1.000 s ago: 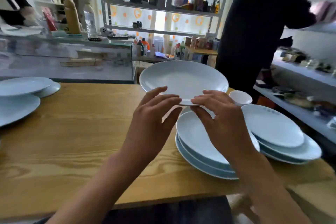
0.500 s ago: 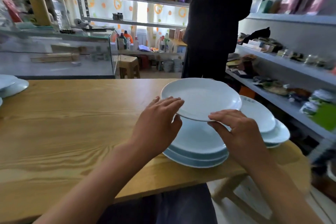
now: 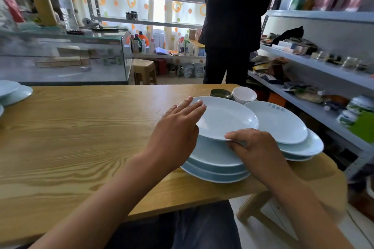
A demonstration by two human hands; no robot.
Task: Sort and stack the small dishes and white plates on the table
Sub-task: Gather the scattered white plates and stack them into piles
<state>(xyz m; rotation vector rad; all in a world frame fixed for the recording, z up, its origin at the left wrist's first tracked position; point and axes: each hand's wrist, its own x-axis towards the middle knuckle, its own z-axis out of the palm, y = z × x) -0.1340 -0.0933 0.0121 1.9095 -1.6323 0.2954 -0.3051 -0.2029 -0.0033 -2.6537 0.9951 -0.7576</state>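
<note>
Now | plate point(image 3: 224, 120) between hands | left hand point(image 3: 178, 129) flat on rim | right hand point(image 3: 257, 147) pinching

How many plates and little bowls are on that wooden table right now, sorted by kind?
Plate held in both hands: 1
Plates in the near stack under it: 3 that I can make out
Plates in the right stack: 3 that I can make out
Plates at the left edge, partly cut off: at least 2
Small white dishes: 1 stack, count unclear
Small dark dishes: 1 stack, count unclear
Total: at least 9 plates, plus 2 stacks of small dishes
</note>
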